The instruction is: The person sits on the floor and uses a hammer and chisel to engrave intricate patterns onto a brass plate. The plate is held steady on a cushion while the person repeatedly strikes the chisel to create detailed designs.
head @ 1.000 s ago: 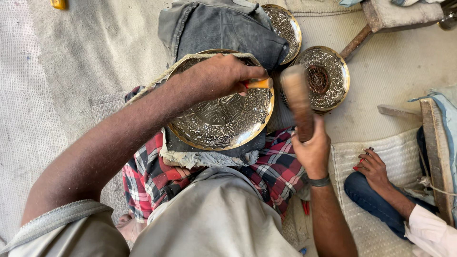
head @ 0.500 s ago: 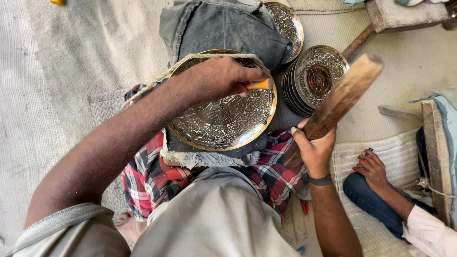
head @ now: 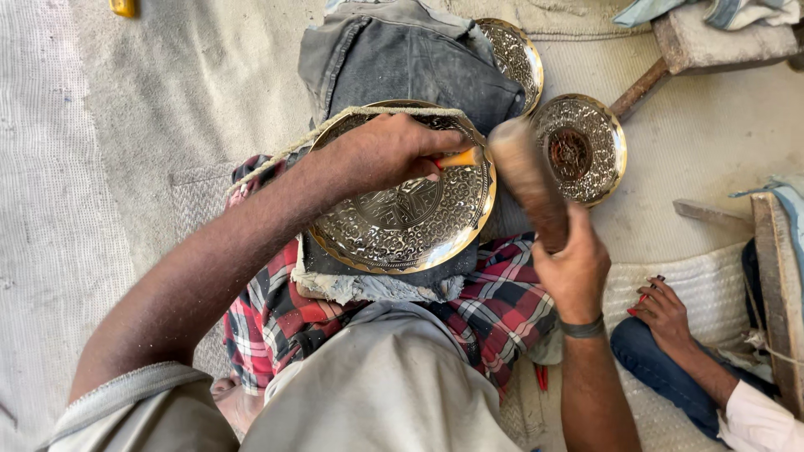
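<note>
now, from the head view, a punch (head: 459,157) is pinched in the left hand (head: 387,151) against the engraved plate (head: 402,219) resting on the lap. the mallet (head: 526,177) is gripped by the closed right hand (head: 574,269), raised beside it. a glancing blow could probably skid the punch, scarring the pattern or striking fingers.

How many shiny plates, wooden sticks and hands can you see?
Shiny engraved plates: 3 (one under the left hand at, two behind at and)
Wooden mallets: 1, in the right hand
Hands: 3, counting another person's hand
Total: 7
</note>
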